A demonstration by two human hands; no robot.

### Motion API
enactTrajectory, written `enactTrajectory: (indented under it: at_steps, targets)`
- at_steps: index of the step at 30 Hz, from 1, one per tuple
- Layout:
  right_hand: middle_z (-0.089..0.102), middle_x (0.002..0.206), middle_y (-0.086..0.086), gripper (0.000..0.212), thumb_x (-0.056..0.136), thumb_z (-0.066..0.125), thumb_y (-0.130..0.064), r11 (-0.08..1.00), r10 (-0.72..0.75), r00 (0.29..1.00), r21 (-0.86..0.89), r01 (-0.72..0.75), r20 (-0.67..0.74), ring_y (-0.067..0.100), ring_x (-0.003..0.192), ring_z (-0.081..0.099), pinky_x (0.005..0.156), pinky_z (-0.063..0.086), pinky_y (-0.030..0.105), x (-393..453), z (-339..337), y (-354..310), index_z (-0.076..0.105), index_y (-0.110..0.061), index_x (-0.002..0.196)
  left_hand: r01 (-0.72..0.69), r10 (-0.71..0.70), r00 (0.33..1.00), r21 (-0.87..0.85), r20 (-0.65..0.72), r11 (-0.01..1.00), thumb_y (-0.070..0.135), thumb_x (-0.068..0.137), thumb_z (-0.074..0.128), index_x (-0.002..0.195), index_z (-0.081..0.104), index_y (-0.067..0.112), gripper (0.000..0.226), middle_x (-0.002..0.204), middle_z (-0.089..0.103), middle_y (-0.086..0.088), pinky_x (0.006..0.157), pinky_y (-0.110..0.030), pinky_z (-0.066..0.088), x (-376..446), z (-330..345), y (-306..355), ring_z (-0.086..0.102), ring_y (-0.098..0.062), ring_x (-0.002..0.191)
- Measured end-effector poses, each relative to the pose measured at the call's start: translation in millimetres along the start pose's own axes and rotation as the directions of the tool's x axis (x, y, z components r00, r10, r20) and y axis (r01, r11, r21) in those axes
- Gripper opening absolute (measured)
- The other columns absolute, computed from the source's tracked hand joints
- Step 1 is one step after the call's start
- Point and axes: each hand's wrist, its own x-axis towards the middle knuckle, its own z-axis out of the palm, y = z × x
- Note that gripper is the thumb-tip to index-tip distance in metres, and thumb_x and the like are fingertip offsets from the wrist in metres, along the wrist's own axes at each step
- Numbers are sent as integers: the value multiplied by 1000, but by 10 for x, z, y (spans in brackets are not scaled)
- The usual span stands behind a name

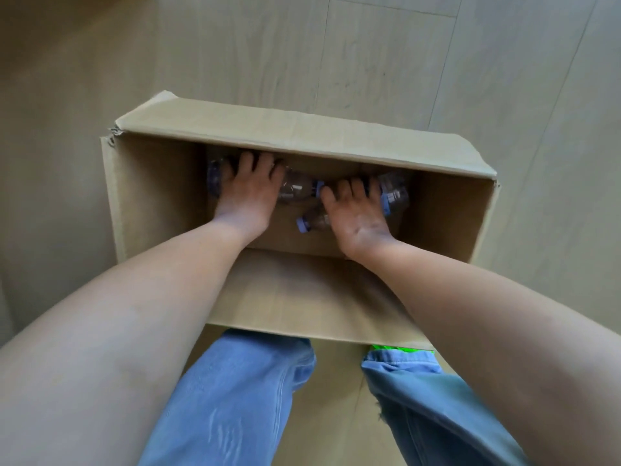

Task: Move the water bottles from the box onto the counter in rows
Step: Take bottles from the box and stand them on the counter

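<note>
An open cardboard box (450,210) stands on the floor in front of me. Clear water bottles with blue caps lie on their sides at its bottom. My left hand (247,193) is wrapped over one lying bottle (297,190), with the bottle's far end showing to the left of the hand. My right hand (356,216) presses down on another bottle (396,193) at the right. A third bottle (311,222) lies just left of my right hand, cap pointing left. The far flap hides the back of the box.
The box's near flap (302,297) folds out toward my legs in blue jeans (235,398). Pale wood-look flooring (403,62) surrounds the box. No counter is in view.
</note>
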Motion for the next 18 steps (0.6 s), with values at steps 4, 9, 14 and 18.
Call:
enactTrajectory:
  at_steps: [4,9,14,18]
  targets:
    - [46,125,17,62,73,65,-13,1000,25,998,5,-25,56,39,117,38,105,27,59,-19,-20,1,44,-19,131,100,-92,981,-40,168,994,1,74,61,129,36,15,61,123,50,-16,97,-61,36,57,-87,113,50,-43,110]
    - [45,126,17,61,71,69,-17,992,46,966,101,-73,254,39,116,40,93,39,52,-139,-143,73,49,-21,128,217,-124,931,-248,342,944,21,66,76,124,35,20,71,114,56,-12,79,-51,53,-43,-295,100,61,-39,101]
    - [50,107,13,49,74,72,-36,915,152,948,323,-242,280,35,101,53,75,49,41,-463,-421,42,47,-18,112,302,-164,918,-366,362,880,32,58,79,126,38,25,79,99,57,-9,69,-39,52,-389,-647,123,63,-38,90]
    - [43,88,6,48,66,75,-34,839,164,945,464,-285,283,27,82,51,63,39,31,-839,-830,32,38,-19,93,338,-185,917,-441,355,832,32,55,80,120,35,27,79,97,45,-4,65,-35,43,-728,-1119,80,57,-35,83]
